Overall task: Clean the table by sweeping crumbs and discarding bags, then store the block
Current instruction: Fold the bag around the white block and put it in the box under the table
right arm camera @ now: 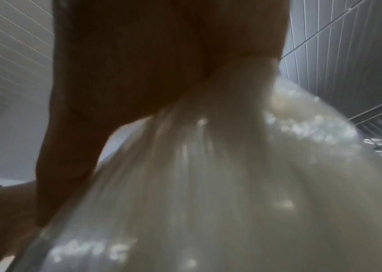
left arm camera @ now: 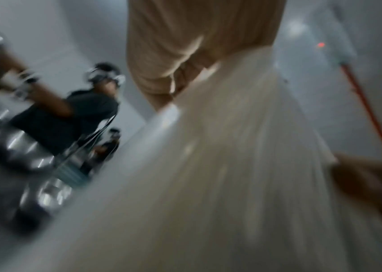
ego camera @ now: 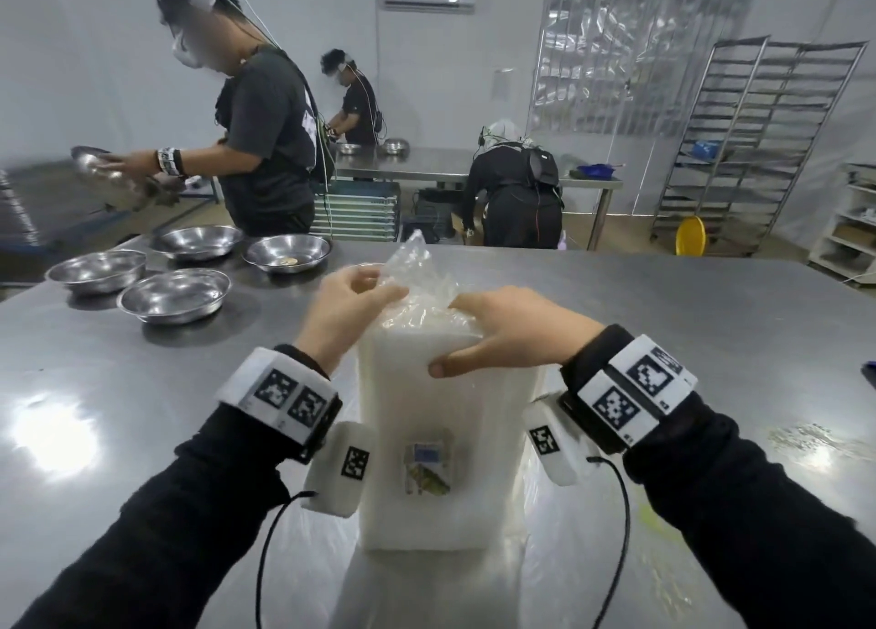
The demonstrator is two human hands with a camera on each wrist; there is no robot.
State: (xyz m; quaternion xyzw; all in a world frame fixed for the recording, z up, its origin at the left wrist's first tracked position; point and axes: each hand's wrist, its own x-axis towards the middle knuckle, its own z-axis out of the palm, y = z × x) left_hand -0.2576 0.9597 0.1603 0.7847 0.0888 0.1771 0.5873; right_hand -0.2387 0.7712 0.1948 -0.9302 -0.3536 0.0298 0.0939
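Note:
A tall white block (ego camera: 441, 439) wrapped in clear plastic stands upright on the steel table (ego camera: 711, 344), a small printed label on its near face. Loose clear plastic (ego camera: 417, 272) bunches up above its top. My left hand (ego camera: 353, 296) pinches that plastic at the block's top left corner. My right hand (ego camera: 497, 334) grips the top right of the block, thumb on the near face, fingers over the top. In the left wrist view the left hand (left arm camera: 185, 60) is blurred against the white block (left arm camera: 231, 165). The right wrist view shows the palm (right arm camera: 150, 73) pressed on the shiny wrap (right arm camera: 231, 184).
Several steel bowls (ego camera: 175, 294) sit on the table's far left. A person (ego camera: 265, 130) stands just beyond them holding a bowl. Two more people work at a back table (ego camera: 450, 163). A tall tray rack (ego camera: 749, 144) stands far right. Faint smears (ego camera: 806, 439) mark the table at right.

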